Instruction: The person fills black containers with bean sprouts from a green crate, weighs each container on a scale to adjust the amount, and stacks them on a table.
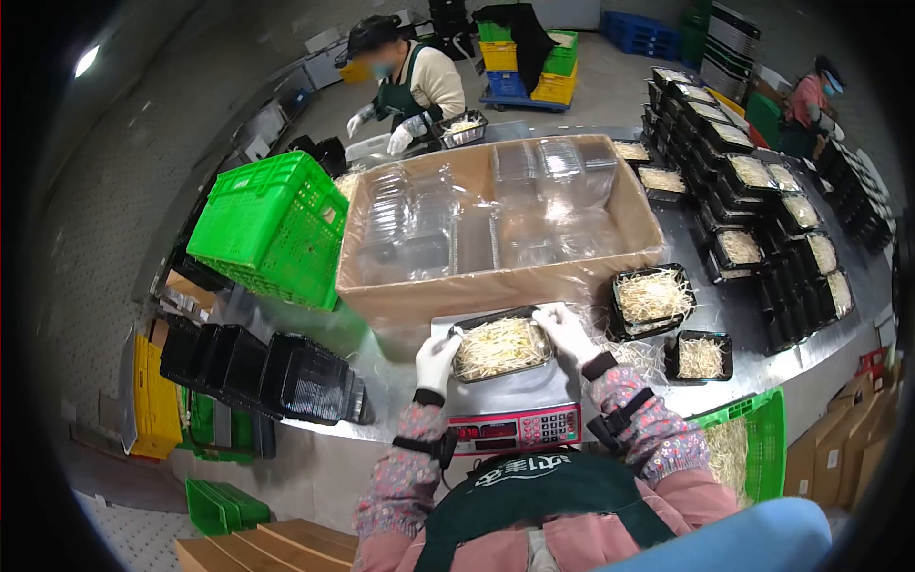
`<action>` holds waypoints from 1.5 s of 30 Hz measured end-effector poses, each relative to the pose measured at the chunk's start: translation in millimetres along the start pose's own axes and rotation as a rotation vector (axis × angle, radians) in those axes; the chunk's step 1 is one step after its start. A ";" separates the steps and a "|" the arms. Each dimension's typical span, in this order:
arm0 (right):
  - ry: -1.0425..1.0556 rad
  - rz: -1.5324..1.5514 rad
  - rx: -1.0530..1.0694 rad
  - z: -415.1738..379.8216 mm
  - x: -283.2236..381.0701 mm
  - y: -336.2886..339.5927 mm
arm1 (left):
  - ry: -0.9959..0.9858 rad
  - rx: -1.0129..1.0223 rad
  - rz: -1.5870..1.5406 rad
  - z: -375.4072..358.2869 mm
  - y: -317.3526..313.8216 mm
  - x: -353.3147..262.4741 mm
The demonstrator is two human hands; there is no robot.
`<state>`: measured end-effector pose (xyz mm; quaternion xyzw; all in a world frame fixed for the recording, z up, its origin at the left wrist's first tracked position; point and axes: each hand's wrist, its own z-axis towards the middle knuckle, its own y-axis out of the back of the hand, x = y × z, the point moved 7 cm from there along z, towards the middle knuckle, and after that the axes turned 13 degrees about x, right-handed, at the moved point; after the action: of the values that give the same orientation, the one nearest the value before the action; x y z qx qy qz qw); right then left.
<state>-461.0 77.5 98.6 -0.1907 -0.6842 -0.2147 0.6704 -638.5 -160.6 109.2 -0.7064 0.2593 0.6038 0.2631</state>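
Note:
A black plastic tray (460, 374) filled with bean sprouts (502, 345) is on the metal plate of a red digital scale (516, 429), right in front of me. My left hand (437, 362), in a white glove, grips the tray's left end. At its far right corner, my gloved right hand (568, 334) has its fingers closed on the rim. Red digits glow on the scale's display; I cannot read them surely. Close to my right hand stand a heaped tray of sprouts (653, 295) and a smaller filled tray (701, 357).
Beyond the scale is a large cardboard box (457, 296) of clear plastic lids (410, 214). Green crates (257, 214) and nested black trays (295, 377) stand left. Filled trays (748, 172) are stacked right. A green crate of sprouts (762, 448) sits below. A co-worker (434, 81) stands opposite.

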 end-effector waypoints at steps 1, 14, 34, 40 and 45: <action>-0.266 0.017 0.157 -25.5 31.4 -2.7 | 0.230 0.025 -0.127 -28.0 -10.9 -21.4; -0.293 0.252 0.356 -119.3 79.6 14.5 | 0.069 0.308 -0.367 -56.8 -60.9 -56.0; 0.491 0.244 -1.172 -138.7 94.3 545.4 | 0.205 0.574 -0.164 -31.0 -259.8 -37.7; -0.003 0.096 -1.222 -112.5 20.4 566.2 | 0.253 0.468 -0.148 -26.4 -254.8 -26.2; -0.008 0.117 -1.085 -125.9 42.3 546.6 | 0.326 0.507 -0.141 -11.8 -276.7 -8.2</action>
<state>-57.1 463.7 162.8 -0.5476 -0.4662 -0.4984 0.4841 -441.9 32.9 135.1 -0.7221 0.3906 0.3788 0.4271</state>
